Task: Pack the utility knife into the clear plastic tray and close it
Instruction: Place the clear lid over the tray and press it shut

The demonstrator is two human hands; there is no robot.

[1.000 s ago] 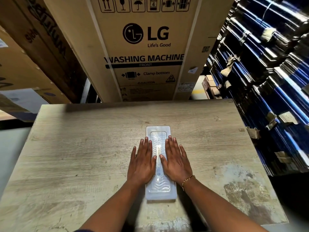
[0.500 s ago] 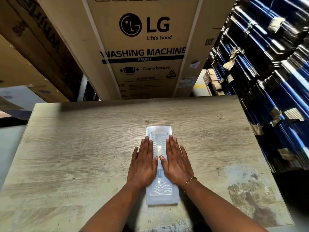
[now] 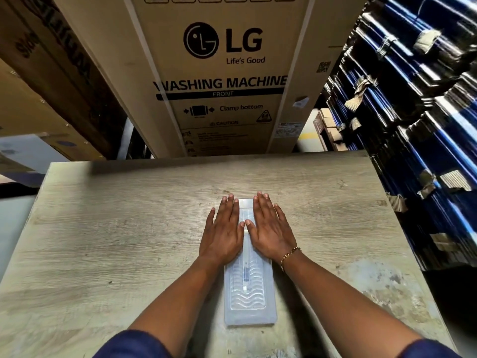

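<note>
Your left hand (image 3: 224, 235) is lying flat, palm down, fingers stretched out and gripping nothing, pressing along the left half of the clear plastic tray (image 3: 249, 290), and your right hand (image 3: 271, 232) is doing the same on the right half, palm down, fingers spread, a thin gold bracelet (image 3: 289, 255) sitting at the wrist. Your thumbs are nearly meeting over the tray's centre line, and your fingertips are reaching about to its far end. The tray is lying closed, its lid down over the base, long and narrow, running straight away from you. It is looking frosted and see-through, with rounded corners, a flat rim all around and wavy moulded ridges across the near end. Through the plastic the utility knife (image 3: 245, 276) is showing as a slim, pale lengthwise shape with a small dark blue patch; finer detail is too blurred to tell. The tray is resting on the wooden table (image 3: 116, 241), a little right of its middle and toward the near edge, with worn, blotchy patches to its right. Beyond the far edge a big LG washing machine carton (image 3: 222, 81) is standing, and stacked blue bundles (image 3: 423, 130) are filling the right side.
</note>
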